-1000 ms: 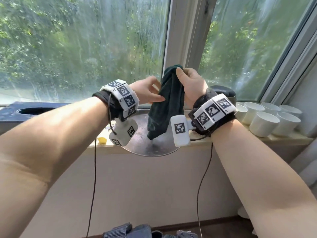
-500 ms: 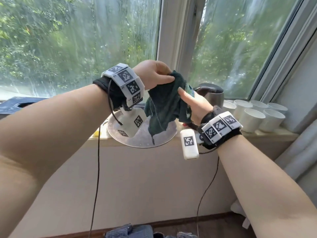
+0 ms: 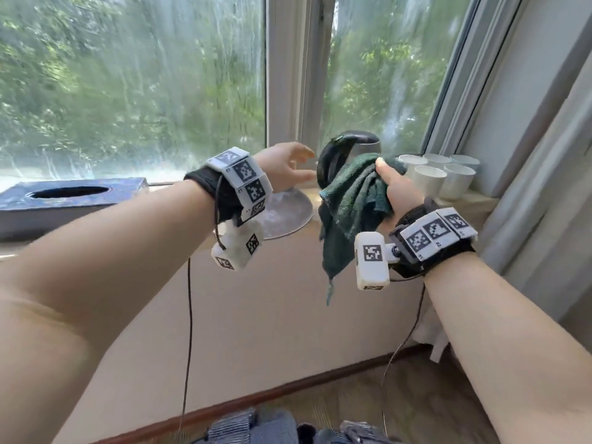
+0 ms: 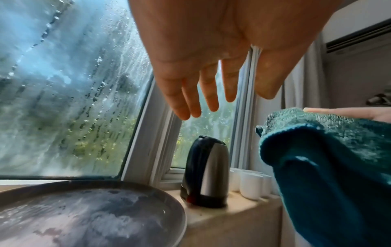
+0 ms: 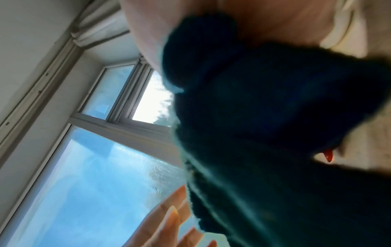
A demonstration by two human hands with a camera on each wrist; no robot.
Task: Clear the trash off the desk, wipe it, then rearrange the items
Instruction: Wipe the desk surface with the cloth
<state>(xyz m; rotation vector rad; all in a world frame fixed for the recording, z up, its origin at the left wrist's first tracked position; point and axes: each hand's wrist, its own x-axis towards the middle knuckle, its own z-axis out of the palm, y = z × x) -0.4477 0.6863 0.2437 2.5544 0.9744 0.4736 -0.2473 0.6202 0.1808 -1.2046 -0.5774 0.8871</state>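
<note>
**Cloth bunched in the right hand, sill ahead**

The dark green terry cloth (image 3: 352, 203) sits bunched in our right hand (image 3: 395, 187), fingers and thumb clenched round its upper folds, held in the air in front of the sill; a loose tail hangs toward 6 o'clock. We judge it soft, light and floppy, probably damp, with no stiffness of its own. It is best gripped as a wad in the palm so a flat pad of fabric faces down for wiping; held by a corner it would only trail.

Our left hand (image 3: 285, 166) is released, fingers spread and holding nothing, at 9 o'clock of the cloth and apart from it, hovering over the round grey metal tray (image 3: 285, 216). The left wrist view shows the tray's surface smeared and wet-looking.

At 12 o'clock of the cloth stands the black-and-steel electric kettle (image 4: 206, 172), upright on the pale stone window sill (image 4: 239, 210). At 2 o'clock, a cluster of plain white cups (image 3: 429, 179) stands just beside the kettle. We take these for fragile and easily toppled by a sweeping cloth. Far off at 9 o'clock lies a dark blue tissue box (image 3: 70, 200) with an oval opening.
</note>
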